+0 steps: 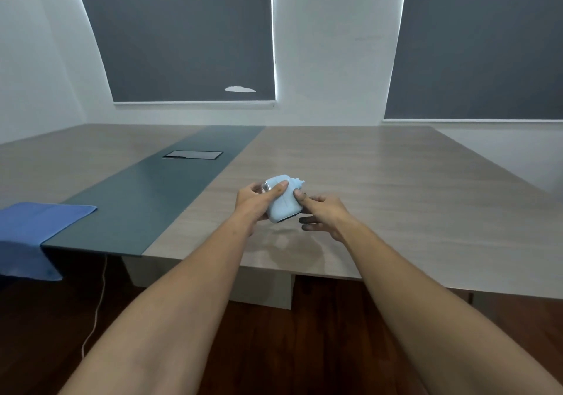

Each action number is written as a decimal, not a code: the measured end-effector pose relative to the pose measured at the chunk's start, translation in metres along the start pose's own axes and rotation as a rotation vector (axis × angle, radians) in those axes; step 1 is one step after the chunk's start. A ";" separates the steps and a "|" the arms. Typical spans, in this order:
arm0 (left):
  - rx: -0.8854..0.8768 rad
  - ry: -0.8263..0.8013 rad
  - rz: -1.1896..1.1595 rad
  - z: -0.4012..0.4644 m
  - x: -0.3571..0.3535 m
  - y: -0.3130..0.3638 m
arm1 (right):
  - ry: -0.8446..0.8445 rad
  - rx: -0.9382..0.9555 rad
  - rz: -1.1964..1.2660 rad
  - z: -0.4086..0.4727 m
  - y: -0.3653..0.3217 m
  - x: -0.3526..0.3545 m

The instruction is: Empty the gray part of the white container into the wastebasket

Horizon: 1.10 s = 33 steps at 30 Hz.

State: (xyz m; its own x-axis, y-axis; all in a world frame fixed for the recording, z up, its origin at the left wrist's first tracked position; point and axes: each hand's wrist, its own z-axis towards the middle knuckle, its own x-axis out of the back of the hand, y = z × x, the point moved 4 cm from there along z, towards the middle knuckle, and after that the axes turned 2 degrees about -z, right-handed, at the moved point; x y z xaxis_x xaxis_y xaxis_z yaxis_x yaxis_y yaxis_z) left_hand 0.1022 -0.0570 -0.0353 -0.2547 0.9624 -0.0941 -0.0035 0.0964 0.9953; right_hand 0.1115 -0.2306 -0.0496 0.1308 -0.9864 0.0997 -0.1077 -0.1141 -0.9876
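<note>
A small white container (pixel 283 204) with a dark grey band along its lower edge is held in the air just above the wooden table (pixel 380 187). My left hand (pixel 259 201) wraps around its left side, thumb across the top, covering a clear part at that end. My right hand (pixel 323 213) touches the container's right side with thumb and forefinger, the other fingers spread below. No wastebasket is in view.
A dark teal strip (pixel 146 199) runs down the table with a black cable hatch (pixel 193 154) set in it. A blue cloth (pixel 33 230) hangs over the table's near left edge. A white cable (pixel 97 306) trails on the dark wooden floor below.
</note>
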 end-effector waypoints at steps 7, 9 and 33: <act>-0.130 0.340 0.276 -0.008 0.057 0.006 | 0.099 0.033 -0.076 -0.005 -0.008 -0.015; -0.159 0.428 0.364 -0.012 0.075 0.007 | 0.122 0.039 -0.084 -0.006 -0.006 -0.016; -0.404 0.605 0.844 -0.025 0.069 0.015 | 0.417 0.195 -0.500 -0.025 -0.002 0.048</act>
State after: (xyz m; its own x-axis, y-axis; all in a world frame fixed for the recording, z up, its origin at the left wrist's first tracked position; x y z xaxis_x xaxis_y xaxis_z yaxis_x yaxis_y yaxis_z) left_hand 0.0600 0.0047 -0.0264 -0.7527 0.3873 0.5324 0.1068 -0.7261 0.6793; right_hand 0.0929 -0.2804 -0.0393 -0.2769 -0.7882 0.5497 0.0515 -0.5834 -0.8106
